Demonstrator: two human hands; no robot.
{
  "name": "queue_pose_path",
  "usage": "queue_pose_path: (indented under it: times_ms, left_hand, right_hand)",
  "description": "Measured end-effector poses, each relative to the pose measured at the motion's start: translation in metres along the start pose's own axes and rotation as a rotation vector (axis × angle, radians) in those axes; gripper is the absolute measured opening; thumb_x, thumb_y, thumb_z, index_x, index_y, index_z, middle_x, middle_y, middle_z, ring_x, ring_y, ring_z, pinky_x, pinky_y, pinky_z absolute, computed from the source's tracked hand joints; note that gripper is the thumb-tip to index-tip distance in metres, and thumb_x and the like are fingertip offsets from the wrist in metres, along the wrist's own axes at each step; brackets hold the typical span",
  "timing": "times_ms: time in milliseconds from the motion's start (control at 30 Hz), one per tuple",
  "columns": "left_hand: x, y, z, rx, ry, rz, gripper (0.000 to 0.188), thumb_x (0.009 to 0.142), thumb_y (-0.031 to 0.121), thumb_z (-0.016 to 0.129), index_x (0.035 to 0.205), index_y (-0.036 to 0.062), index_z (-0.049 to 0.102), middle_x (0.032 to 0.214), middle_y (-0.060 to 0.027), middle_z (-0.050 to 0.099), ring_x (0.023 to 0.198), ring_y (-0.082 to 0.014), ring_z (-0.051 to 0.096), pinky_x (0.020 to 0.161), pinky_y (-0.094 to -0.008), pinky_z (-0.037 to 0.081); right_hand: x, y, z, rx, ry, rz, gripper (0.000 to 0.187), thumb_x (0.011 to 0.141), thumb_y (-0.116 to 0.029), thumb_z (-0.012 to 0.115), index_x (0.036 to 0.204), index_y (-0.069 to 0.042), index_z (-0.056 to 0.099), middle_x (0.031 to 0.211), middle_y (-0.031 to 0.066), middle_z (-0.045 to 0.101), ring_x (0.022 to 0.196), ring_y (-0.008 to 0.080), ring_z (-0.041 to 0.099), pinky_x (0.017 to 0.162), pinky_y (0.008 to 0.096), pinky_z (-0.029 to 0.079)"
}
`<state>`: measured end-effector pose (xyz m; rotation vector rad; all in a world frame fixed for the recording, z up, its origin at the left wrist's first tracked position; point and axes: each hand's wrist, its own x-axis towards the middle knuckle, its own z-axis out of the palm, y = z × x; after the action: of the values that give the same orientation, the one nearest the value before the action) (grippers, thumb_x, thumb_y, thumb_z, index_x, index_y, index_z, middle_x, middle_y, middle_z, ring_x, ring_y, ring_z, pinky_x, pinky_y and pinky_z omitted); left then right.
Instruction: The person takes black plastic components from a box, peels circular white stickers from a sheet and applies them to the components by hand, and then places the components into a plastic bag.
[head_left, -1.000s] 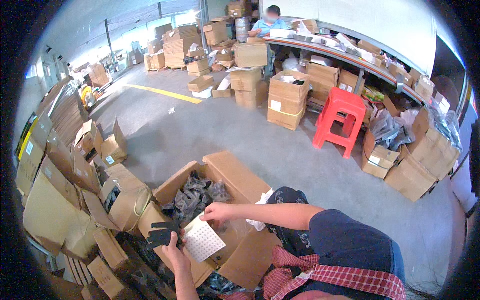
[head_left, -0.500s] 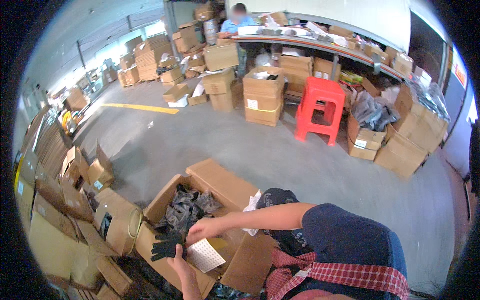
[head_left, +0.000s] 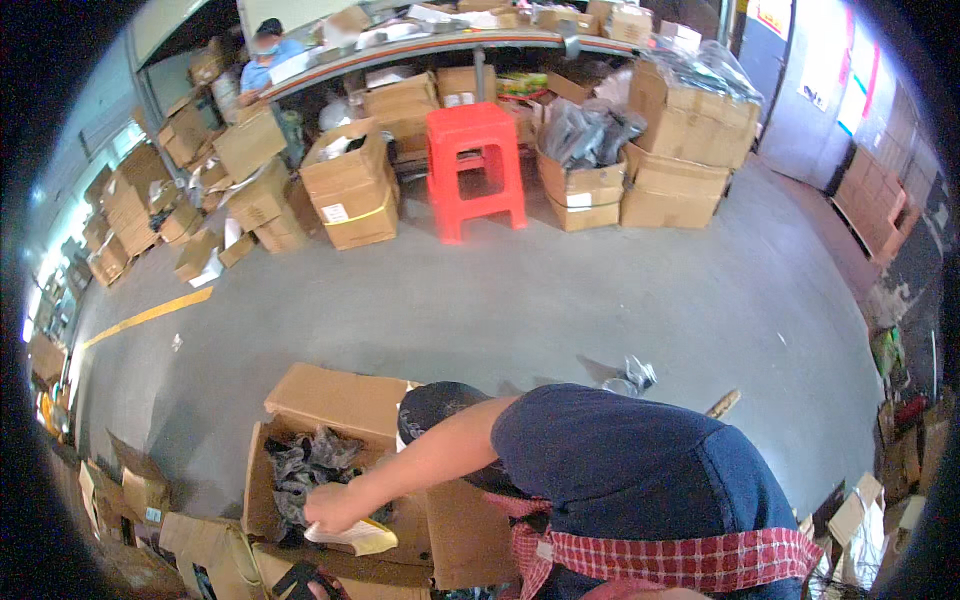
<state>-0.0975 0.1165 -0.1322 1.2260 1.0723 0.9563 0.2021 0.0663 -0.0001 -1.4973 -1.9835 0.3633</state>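
Note:
My right hand (head_left: pixel 338 508) reaches over an open cardboard box (head_left: pixel 335 392). Its fingers close on a sheet of small labels (head_left: pixel 345 536), white on one side with a yellow part showing, now tilted nearly edge-on. Crumpled dark grey plastic bags (head_left: pixel 315 460) fill the box beside this hand. At the lower picture edge lies a dark shape, perhaps a black glove (head_left: pixel 297 578), with a blurred bit of my left hand (head_left: pixel 331 584) against it. The left fingers cannot be made out.
More cartons (head_left: pixel 210 550) crowd the lower left. Across the grey floor stand a red plastic stool (head_left: pixel 475 175), a box of grey bags (head_left: pixel 580 190) and stacked cartons (head_left: pixel 685 150). Behind them runs a cluttered workbench (head_left: pixel 450 48), with a seated person (head_left: pixel 268 65) at its far left.
The view has swung right, so the scene sits further left. The label sheet, earlier flat beside both hands, is now tilted in my right hand. My left hand, earlier holding a black glove, has slipped low.

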Motion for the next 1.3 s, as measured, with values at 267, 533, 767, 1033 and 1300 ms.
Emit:
queue_pose_path:
  times_ms: [267,533,767,1033,1300]
  left_hand:
    - [-0.077,0.131,0.105,-0.266,0.248,-0.065,0.038,0.097,0.026,0.055,0.105,-0.0096,0.064,0.103,-0.0128,0.067,0.087,-0.0174,0.061,0.075,-0.0322,0.052]
    - [-0.071,0.132,0.106,-0.75,0.069,-0.323,0.031,0.094,0.023,0.058,0.118,0.0031,0.06,0.114,-0.0088,0.064,0.102,-0.0235,0.062,0.093,-0.0391,0.049]
    - [-0.088,0.154,0.106,-0.879,-0.036,-0.401,0.032,0.091,0.018,0.061,0.119,0.0032,0.054,0.111,-0.0095,0.063,0.101,-0.0251,0.063,0.091,-0.0409,0.051]
    - [-0.098,0.175,0.126,-0.762,0.068,-0.234,0.024,0.091,0.023,0.064,0.109,0.0091,0.057,0.094,-0.0059,0.067,0.075,-0.0165,0.065,0.071,-0.0272,0.056]
    - [-0.093,0.168,0.118,-0.865,0.076,-0.3,0.018,0.095,0.02,0.058,0.106,0.0054,0.057,0.09,-0.0095,0.068,0.066,-0.0143,0.063,0.058,-0.0206,0.054]
  right_hand:
    - [-0.006,-0.051,-0.025,1.001,-0.461,0.209,0.036,0.091,-0.026,0.055,0.083,0.007,0.066,0.077,0.0198,0.069,0.072,0.0341,0.07,0.063,0.0442,0.06]
    - [-0.016,-0.025,-0.044,1.079,-0.5,0.351,0.036,0.093,-0.032,0.062,0.101,0.003,0.062,0.082,0.0119,0.067,0.074,0.0224,0.069,0.064,0.0339,0.058]
    - [-0.016,-0.02,-0.034,0.273,-0.151,0.045,0.064,0.073,-0.039,0.081,0.119,-0.002,0.055,0.112,0.0092,0.06,0.103,0.0177,0.057,0.094,0.032,0.045]
    - [-0.018,-0.021,-0.045,0.825,-0.316,0.159,0.059,0.076,-0.015,0.078,0.127,-0.007,0.051,0.122,0.0045,0.053,0.115,0.0172,0.051,0.098,0.0338,0.044]
    - [-0.02,-0.041,-0.044,0.424,-0.04,-0.178,0.054,0.074,-0.021,0.078,0.123,-0.014,0.056,0.129,0.0068,0.048,0.121,0.0236,0.045,0.102,0.0401,0.039]
